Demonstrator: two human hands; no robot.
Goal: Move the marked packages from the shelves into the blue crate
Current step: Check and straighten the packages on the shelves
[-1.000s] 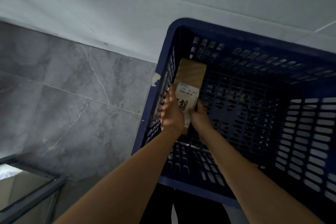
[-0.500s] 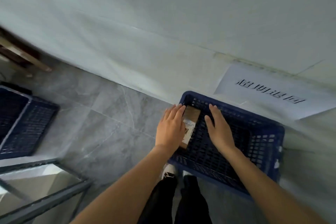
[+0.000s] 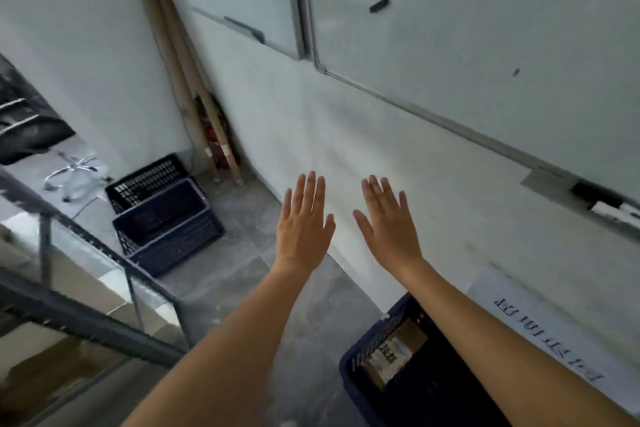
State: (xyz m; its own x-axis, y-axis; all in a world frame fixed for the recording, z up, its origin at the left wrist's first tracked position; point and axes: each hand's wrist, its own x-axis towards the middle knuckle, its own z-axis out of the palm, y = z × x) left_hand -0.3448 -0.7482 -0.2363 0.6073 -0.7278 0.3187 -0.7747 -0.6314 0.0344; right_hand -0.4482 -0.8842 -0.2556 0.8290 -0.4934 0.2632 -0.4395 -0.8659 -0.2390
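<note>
We find both hands raised in front of the wall, well above the blue crate (image 3: pixel 349 362). The left hand (image 3: pixel 302 229) and the right hand (image 3: pixel 389 227) are spread flat with fingers straight, and neither holds anything. One package (image 3: pixel 393 352), a brown box with a white label, lies inside the blue crate against its left wall, apart from both hands. We judge that this item counts as delivered, and the empty hands suit a return to the shelves for the next one. A grey metal shelf frame (image 3: pixel 83 315) stands to the left of the blue crate; we cannot tell what it carries. Two further crates (image 3: pixel 166 222) sit on the floor beyond it, left of the blue crate.
</note>
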